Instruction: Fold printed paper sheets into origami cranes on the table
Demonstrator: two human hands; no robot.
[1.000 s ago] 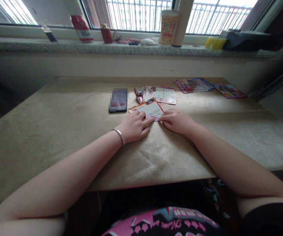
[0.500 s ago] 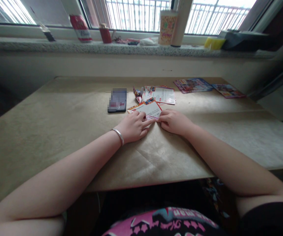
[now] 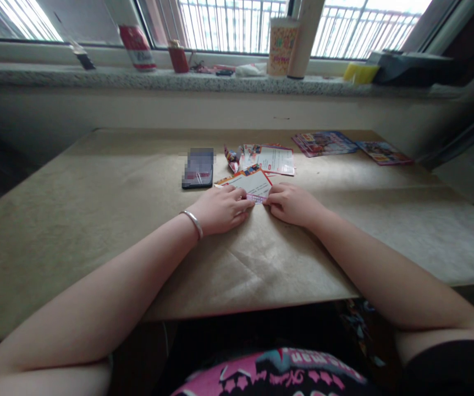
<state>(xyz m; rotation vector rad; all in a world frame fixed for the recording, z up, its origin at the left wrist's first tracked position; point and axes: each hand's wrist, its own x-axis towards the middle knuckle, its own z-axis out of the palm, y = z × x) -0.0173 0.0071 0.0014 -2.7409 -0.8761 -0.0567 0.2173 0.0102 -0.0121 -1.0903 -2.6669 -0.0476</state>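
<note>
A printed paper sheet (image 3: pixel 255 182), white with small text and an orange-red patterned border, lies on the table between my hands. My left hand (image 3: pixel 226 209), with a silver bangle on the wrist, covers its near left part. The left fingers are bent and pressed together on the paper, their tips at its near edge. My right hand (image 3: pixel 290 202) pinches the near right corner between thumb and curled fingers. Just beyond lie a second printed sheet (image 3: pixel 276 159) and a crumpled, colourful piece of paper (image 3: pixel 232 157).
A dark phone (image 3: pixel 199 168) lies left of the papers on the beige table (image 3: pixel 97 220). Colourful printed leaflets (image 3: pixel 328 143) and another leaflet (image 3: pixel 383 152) are at the far right. On the stone windowsill (image 3: pixel 220 82) stand a can (image 3: pixel 137 48), a red lighter-like object (image 3: pixel 178 58) and a patterned cup (image 3: pixel 281 47).
My left hand has shifted slightly left and back; its index finger, stretched along the paper's near edge before, is now drawn in. The right hand keeps its pinch at the corner.
</note>
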